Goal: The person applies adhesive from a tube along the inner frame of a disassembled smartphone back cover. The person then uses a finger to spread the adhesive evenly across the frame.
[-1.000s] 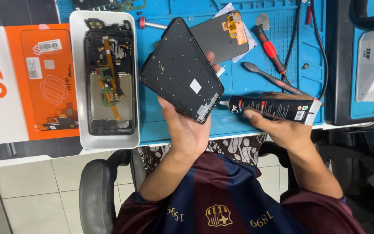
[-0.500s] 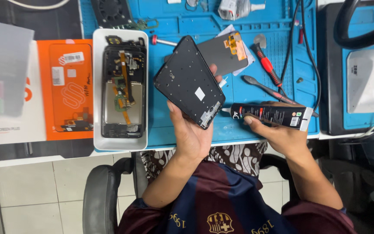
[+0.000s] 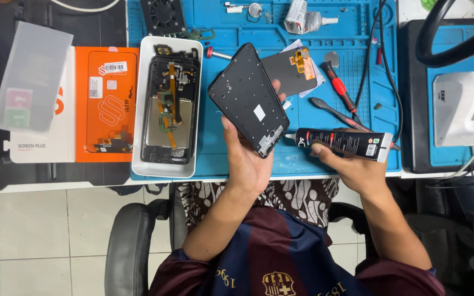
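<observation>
A blue work mat (image 3: 237, 159) covers the middle of the bench. On its left side sits a white tray (image 3: 138, 109) holding an opened phone body (image 3: 170, 109) with its orange ribbon cables showing. Left of the tray lies an orange box (image 3: 105, 104), and a clear plastic sheet (image 3: 31, 77) rests tilted beside it. At the top edge of the mat there is a small black fan (image 3: 163, 15) and a little glue bottle (image 3: 303, 19) on its side. A dark screen panel (image 3: 292, 70) lies near the middle, with a red-handled screwdriver (image 3: 340, 90) just to its right. A white machine (image 3: 464, 109) stands at the far right.
</observation>
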